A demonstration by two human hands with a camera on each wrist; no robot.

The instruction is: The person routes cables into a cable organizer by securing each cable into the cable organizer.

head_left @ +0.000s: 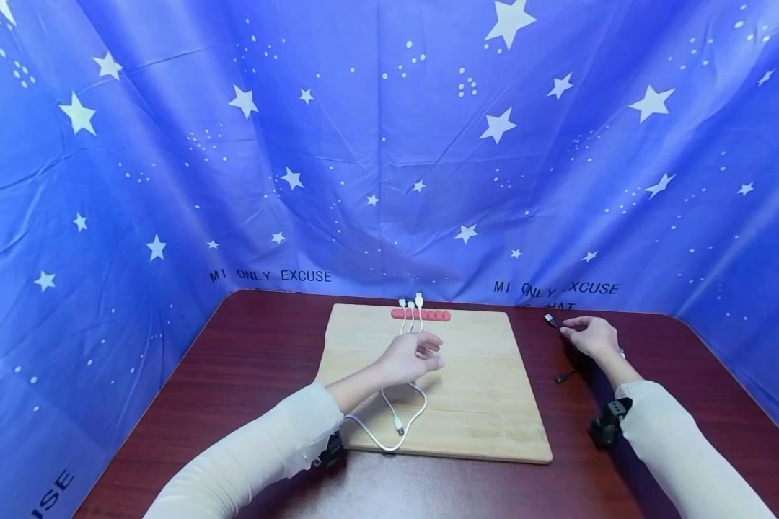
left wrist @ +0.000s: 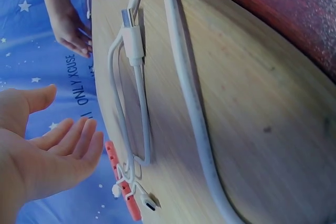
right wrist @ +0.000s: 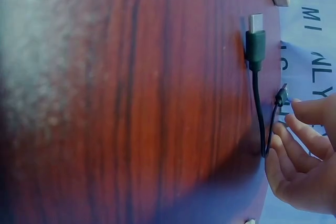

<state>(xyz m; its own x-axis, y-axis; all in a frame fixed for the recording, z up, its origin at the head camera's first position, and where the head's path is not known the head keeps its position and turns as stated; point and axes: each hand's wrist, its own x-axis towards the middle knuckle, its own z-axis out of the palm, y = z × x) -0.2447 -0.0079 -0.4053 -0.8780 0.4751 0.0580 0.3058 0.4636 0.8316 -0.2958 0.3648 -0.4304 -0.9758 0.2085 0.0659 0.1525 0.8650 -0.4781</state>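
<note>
My left hand (head_left: 410,356) hovers above the wooden board with its fingers loosely bent and nothing between them. Under and in front of it runs a white USB cable (left wrist: 191,93), its loose plug (head_left: 399,425) lying on the board. Along the board's far edge sits a red cable holder (head_left: 436,315), with several white cable ends (head_left: 419,300) at its left part. On the right, my right hand (head_left: 593,337) has its thumb and fingertips beside a short black USB cable (right wrist: 257,98); thumb and forefinger stand apart. Whether a fingertip touches the cable I cannot tell.
The light wooden board (head_left: 480,404) lies on a dark red table (head_left: 234,375). A blue star-printed curtain (head_left: 363,130) hangs behind and at both sides. The black cable's other plug (head_left: 563,377) rests on the table right of the board.
</note>
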